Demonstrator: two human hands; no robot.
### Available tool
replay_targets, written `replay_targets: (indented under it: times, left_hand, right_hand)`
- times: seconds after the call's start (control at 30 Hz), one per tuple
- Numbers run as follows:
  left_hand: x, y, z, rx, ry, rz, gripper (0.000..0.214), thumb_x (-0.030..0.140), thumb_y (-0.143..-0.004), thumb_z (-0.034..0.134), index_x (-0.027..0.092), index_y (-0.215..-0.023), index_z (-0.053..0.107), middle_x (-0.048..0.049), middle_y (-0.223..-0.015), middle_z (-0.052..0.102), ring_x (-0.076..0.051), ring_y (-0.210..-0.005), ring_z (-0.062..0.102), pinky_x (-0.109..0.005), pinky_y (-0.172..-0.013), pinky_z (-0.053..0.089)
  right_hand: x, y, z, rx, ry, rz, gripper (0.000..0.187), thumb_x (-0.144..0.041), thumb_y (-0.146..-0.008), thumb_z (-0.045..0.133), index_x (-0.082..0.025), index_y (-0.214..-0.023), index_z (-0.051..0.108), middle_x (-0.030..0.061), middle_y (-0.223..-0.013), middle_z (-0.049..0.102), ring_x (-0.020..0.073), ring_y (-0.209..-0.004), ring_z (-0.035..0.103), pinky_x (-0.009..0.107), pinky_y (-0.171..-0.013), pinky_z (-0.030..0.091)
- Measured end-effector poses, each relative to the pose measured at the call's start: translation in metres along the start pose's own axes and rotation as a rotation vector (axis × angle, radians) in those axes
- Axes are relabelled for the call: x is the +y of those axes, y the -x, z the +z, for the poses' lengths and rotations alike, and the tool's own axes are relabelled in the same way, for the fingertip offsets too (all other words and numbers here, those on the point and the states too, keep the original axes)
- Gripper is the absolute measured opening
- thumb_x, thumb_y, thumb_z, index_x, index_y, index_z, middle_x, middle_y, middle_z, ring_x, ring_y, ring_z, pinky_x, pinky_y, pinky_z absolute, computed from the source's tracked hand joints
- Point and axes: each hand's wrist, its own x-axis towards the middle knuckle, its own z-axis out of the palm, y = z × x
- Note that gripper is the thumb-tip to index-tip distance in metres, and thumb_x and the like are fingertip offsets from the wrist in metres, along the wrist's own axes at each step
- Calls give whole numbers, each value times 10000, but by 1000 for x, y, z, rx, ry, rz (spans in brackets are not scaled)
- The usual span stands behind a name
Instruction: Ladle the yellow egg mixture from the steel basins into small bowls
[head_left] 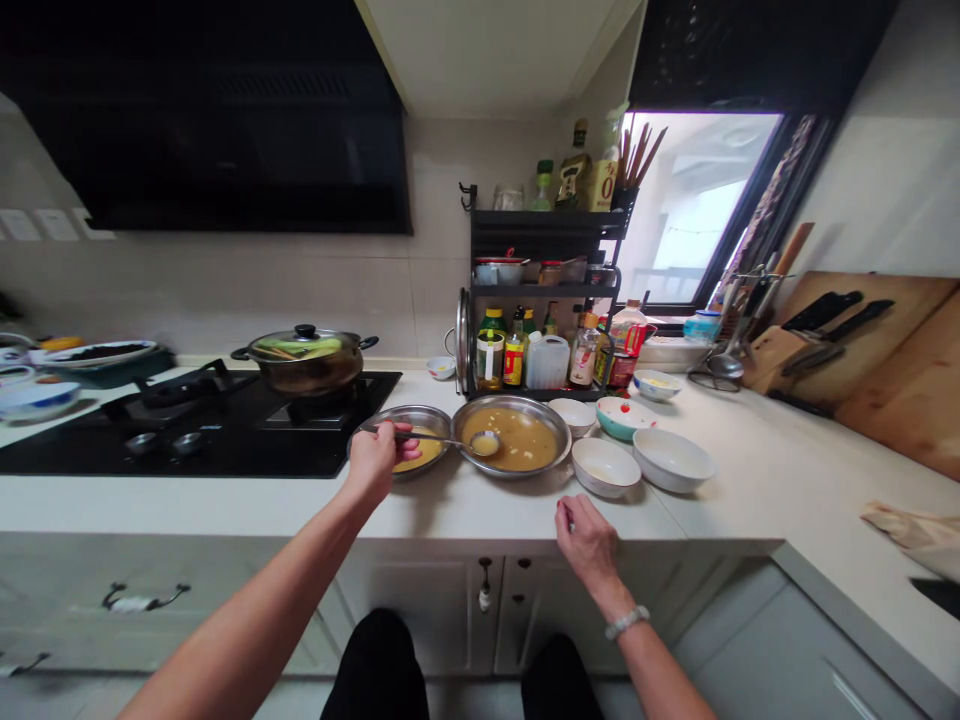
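Observation:
My left hand (375,458) is closed round the handle of a metal spoon (457,441), whose bowl rests in the yellow-brown liquid of a large steel bowl (551,425) on the white counter. Under that hand sits a smaller steel dish (420,415) holding some of the same yellow liquid. My right hand (587,540) rests at the counter's front edge with its fingers curled loosely; I cannot see anything in it. A bracelet shows on that wrist.
White bowls (671,458) (604,466) stand right of the steel bowl. A black rack of bottles (544,300) stands behind. A lidded pot (307,358) sits on the black hob (225,430). Cutting boards and knives (832,320) lean at the right wall.

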Motion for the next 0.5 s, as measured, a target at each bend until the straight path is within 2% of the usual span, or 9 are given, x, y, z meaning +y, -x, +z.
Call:
replay_targets:
  times: [0.13, 0.23, 0.4, 0.5]
  left_hand:
    - [6, -1, -5, -1, 22, 22, 204, 139, -790, 427, 60, -715, 599, -50, -492, 617, -126, -435, 616, -234, -480, 548]
    - [11, -4, -13, 26, 40, 55, 195, 154, -772, 450, 57, -702, 603, -53, -525, 627, -141, -475, 634, -261, -503, 564]
    - [21, -6, -32, 103, 10, 119, 223, 210, -779, 449, 76, -722, 618, -58, -543, 648, -160, -500, 646, -305, -547, 576]
    - [22, -5, -46, 130, -63, 204, 258, 274, -795, 449, 89, -760, 626, -49, -535, 650, -173, -487, 643, -316, -549, 565]
  right_hand:
    - [0, -1, -1, 9, -2, -6, 244, -186, -903, 413, -192, -714, 568, 11, -629, 510, 130, -571, 467, 250, -570, 315]
    - [0, -1, -1, 13, -9, -9, 247, -185, -903, 411, -192, -712, 567, 11, -628, 510, 130, -570, 470, 250, -570, 320]
    - [0, -1, -1, 11, -19, -6, 235, -188, -903, 413, -193, -732, 575, 12, -634, 520, 126, -565, 480, 247, -564, 325]
    - [0, -1, -1, 10, -22, 0, 235, -189, -901, 413, -191, -732, 577, 11, -633, 519, 125, -568, 483, 247, -565, 327]
